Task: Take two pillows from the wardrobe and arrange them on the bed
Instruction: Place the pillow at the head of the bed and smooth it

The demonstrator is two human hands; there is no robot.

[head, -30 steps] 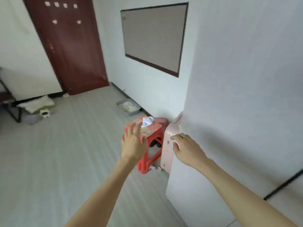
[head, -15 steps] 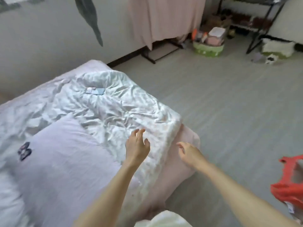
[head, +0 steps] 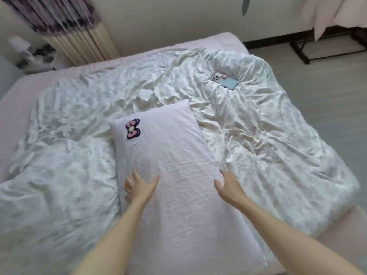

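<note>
Head view, the only feed I have. Landmark is the pink pillow: it lies flat on the bed, on top of the crumpled white duvet, long axis running from the near edge away toward the far wall. A bow patch sits near the pillow's far left corner.

I see just this one pillow in frame.

Left hand is at the pillow's left edge, about midway along it, fingers spread wide, thumb over the pillow top. It grips nothing; I can't tell if the fingertips touch the fabric or hover.

Right hand is at the pillow's right edge, level with the left one, also spread, palm turned inward toward the pillow. It holds nothing either; contact with the edge is unclear.

Both forearms reach in from the near side, one along each flank of the pillow.

A light blue phone lies on the duvet, well beyond the pillow's far right corner. A patterned curtain hangs past the pillow's far left, behind the bed.
</note>
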